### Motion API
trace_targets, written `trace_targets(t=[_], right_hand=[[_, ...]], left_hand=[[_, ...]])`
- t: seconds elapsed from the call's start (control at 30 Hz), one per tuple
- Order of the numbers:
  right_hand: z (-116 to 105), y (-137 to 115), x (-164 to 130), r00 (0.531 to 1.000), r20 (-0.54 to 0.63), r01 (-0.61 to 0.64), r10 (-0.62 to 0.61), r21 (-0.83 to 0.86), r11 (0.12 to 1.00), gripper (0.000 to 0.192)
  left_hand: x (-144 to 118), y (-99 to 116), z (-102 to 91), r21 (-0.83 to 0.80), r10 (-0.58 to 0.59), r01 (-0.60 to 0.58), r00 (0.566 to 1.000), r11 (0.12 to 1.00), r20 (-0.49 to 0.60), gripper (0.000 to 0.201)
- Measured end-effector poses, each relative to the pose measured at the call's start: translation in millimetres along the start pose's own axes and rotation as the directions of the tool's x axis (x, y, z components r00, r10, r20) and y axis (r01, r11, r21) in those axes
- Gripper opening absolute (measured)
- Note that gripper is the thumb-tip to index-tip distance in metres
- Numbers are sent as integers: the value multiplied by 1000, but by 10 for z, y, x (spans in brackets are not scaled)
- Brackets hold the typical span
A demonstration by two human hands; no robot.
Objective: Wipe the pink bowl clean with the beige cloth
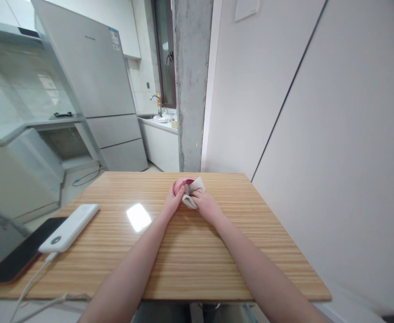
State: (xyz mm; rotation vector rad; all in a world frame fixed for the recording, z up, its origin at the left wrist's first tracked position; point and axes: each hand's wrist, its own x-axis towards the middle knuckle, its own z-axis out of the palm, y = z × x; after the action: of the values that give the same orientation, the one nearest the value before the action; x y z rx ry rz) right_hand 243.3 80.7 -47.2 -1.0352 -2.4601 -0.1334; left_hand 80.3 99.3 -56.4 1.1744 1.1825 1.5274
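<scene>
Both of my arms reach out over the wooden table toward its far half. My left hand (174, 196) is wrapped round the side of a pink bowl (180, 183), which is tipped so that part of its inside shows. In my right hand (203, 202) is a light grey cloth (190, 202), bunched up and pressed at the bowl's opening. One corner of the cloth sticks up past the bowl's rim. My right fingertips are partly hidden by the cloth, and the bowl's lower part is covered by my hands.
On the table (116, 269) at the left lies a white power bank (69, 229) with a white cable (32, 282) plugged in. A dark flat board (18, 251) sits beside it. A wall (318, 157) runs along the right; a fridge (92, 76) and a sink counter (159, 139) stand beyond.
</scene>
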Motion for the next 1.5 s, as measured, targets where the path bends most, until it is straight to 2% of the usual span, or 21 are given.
trace_targets(t=[0.1, 0.17, 0.23, 0.3, 0.37, 0.5, 0.57, 0.67, 0.77, 0.9, 1.03, 1.1, 1.2, 1.27, 1.4, 1.5], right_hand=[[1, 0, 4, 999, 5, -39, 40, -30, 999, 16], [22, -20, 0, 993, -4, -119, 119, -54, 991, 16], [44, -35, -10, 986, -17, -164, 163, -54, 985, 16], [47, -35, -22, 989, -25, -148, 147, -39, 988, 14], [20, -17, -30, 995, -28, -94, 93, -26, 995, 13], [-72, 27, -35, 999, -37, 32, -32, -3, 999, 12], [-94, 33, -36, 999, -21, 47, -48, -7, 999, 13], [-78, 18, -34, 999, 25, -27, 28, -37, 999, 14], [-37, -13, -26, 992, 2, -124, 124, -48, 991, 15], [12, -64, 1, 993, -37, -110, 110, 5, 994, 14], [28, -101, 19, 996, -32, -87, 88, 37, 996, 16], [2, -103, 15, 996, -16, -85, 85, 24, 996, 16], [-60, -106, 5, 997, 4, -76, 76, -18, 997, 15], [-82, -125, 3, 996, 11, -90, 91, -50, 995, 14], [-41, -173, 11, 983, -6, -184, 184, -80, 980, 15], [-12, -153, 14, 986, -16, -164, 163, -44, 986, 14]], left_hand=[[-31, 62, 5, 4, -55, 55, 998, 998, -22, 60], [-113, 72, 89, -106, -109, 110, 994, 988, 14, 68], [-199, 65, 186, -234, -168, 187, 981, 954, 97, 75], [-245, 56, 242, -302, -227, 268, 960, 915, 164, 77], [-228, 53, 231, -304, -257, 299, 951, 904, 171, 75], [-82, 51, 92, -210, -225, 252, 963, 945, 147, 66], [-38, 36, 49, -147, -203, 216, 974, 965, 103, 64], [-75, 0, 90, -131, -177, 188, 980, 973, 87, 74], [-170, -24, 199, -243, -185, 211, 975, 947, 125, 92], [-175, -41, 224, -274, -213, 236, 971, 932, 112, 76], [-30, -61, 95, -155, -53, 50, 999, 987, -10, 65], [30, -52, 36, -88, -2, -1, 999, 996, -42, 61], [43, -16, 14, -20, -3, 2, 999, 1000, -36, 50], [-6, -1, 58, -41, -24, 23, 1000, 999, -17, 49], [-143, -29, 204, -223, -131, 140, 990, 965, 55, 74], [-151, -29, 215, -244, -149, 153, 988, 958, 34, 78]])
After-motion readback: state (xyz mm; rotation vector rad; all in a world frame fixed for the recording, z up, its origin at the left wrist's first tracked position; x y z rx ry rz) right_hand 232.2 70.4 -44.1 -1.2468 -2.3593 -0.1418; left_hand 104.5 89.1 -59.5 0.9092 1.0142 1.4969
